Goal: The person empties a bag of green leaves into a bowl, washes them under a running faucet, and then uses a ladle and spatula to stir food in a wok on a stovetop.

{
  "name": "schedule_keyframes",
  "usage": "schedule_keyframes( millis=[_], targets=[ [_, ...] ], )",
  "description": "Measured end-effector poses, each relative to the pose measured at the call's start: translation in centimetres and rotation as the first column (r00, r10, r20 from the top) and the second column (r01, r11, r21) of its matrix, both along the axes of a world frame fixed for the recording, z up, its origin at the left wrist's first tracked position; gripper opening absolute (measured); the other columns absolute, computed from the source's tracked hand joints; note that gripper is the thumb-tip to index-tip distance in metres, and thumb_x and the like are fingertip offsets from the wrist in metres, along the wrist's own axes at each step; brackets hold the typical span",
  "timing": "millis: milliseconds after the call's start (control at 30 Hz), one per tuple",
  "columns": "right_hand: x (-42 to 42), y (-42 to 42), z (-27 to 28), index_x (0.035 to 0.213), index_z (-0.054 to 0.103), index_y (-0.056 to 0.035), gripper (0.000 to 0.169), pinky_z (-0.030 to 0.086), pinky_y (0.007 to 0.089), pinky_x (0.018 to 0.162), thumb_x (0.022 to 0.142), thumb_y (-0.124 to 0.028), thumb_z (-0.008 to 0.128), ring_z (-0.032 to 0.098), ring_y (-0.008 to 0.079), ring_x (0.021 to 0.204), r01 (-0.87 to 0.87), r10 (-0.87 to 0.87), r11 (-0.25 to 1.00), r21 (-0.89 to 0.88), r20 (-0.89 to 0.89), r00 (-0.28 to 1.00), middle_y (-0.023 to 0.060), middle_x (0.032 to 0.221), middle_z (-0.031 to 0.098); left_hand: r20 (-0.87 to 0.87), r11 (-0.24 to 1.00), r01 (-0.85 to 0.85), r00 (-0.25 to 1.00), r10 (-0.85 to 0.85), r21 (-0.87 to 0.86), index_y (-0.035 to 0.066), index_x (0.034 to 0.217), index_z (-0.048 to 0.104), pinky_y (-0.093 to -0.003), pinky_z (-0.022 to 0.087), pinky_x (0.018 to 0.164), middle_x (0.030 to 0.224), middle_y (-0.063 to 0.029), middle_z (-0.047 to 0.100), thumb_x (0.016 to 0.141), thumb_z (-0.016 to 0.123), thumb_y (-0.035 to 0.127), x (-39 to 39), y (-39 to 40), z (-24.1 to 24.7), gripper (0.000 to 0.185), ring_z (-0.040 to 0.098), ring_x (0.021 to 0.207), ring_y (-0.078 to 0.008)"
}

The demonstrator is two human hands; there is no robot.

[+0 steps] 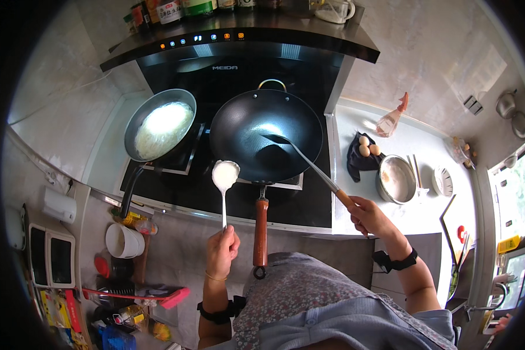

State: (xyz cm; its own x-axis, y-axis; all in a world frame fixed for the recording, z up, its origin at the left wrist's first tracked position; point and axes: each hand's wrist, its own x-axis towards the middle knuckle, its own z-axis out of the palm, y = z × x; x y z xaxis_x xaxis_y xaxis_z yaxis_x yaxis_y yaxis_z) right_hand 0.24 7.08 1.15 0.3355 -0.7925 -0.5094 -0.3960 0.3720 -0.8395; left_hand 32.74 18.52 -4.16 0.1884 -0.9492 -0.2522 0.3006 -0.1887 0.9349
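Note:
My left hand [223, 251] grips the handle of a metal spoon or small ladle [225, 175] heaped with a white substance. It is held near the front rim of a dark wok [238, 127]. In my right hand [371, 215] is the wooden handle of a spatula [317, 169], whose dark blade rests inside the wok. The wok sits on the right burner of a black glass cooktop [201, 205], its reddish wooden handle [261, 232] pointing towards me. A frying pan [130, 131] on the left burner contains pale strands in liquid [157, 138].
On the right counter are three eggs [364, 151] on a dark cloth [354, 164], a metal pot [380, 186], a white bowl [442, 181] and a piping-shaped clear bag [389, 122]. A range hood [271, 37] overhangs the back. A white bucket [122, 240] stands low at left.

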Motion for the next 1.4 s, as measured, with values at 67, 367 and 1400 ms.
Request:
schedule_keyframes(
  millis=[67, 367, 1400],
  targets=[
    [0.2, -0.5, -0.1, 0.12, 0.042, 0.0003, 0.034, 0.034, 0.0197, 0.034, 0.09, -0.013, 0.042, 0.041, 0.0068, 0.042, -0.002, -0.001, 0.999, 0.052, 0.048, 0.999, 0.0008, 0.061, 0.043, 0.003, 1.0, -0.01, 1.0, 0.01, -0.002, 0.009, 0.056, 0.039, -0.0177, 0.022, 0.039, 0.051, 0.0025, 0.037, 0.091, 0.042, 0.032, -0.3, 0.1, 0.1, 0.043, 0.03, 0.041, -0.003],
    [-0.4, -1.5, -1.9, 0.125, 0.036, 0.0012, 0.04, 0.034, 0.0214, 0.033, 0.09, -0.014, 0.045, 0.042, 0.0081, 0.041, 0.005, -0.037, 0.988, 0.157, 0.2, 0.979, 0.0033, 0.063, 0.047, -0.023, 0.996, -0.087, 0.996, 0.087, 0.029, 0.009, 0.056, 0.039, -0.0175, 0.022, 0.038, 0.051, 0.0027, 0.037, 0.09, 0.044, 0.032, -0.9, 1.0, 0.0, 0.042, 0.029, 0.041, -0.0026],
    [2.3, -2.1, -2.6, 0.131, 0.029, -0.0083, 0.063, 0.045, 0.044, 0.067, 0.078, -0.023, 0.059, 0.057, 0.0412, 0.074, -0.52, 0.118, 0.545, -0.658, -0.553, 0.825, 0.0197, 0.089, 0.057, -0.006, 0.99, -0.139, 0.99, 0.139, 0.036, 0.008, 0.055, 0.039, -0.0181, 0.02, 0.038, 0.05, 0.0031, 0.035, 0.09, 0.046, 0.028, -1.9, 2.0, 0.4, 0.04, 0.029, 0.041, -0.0025]
  ],
)
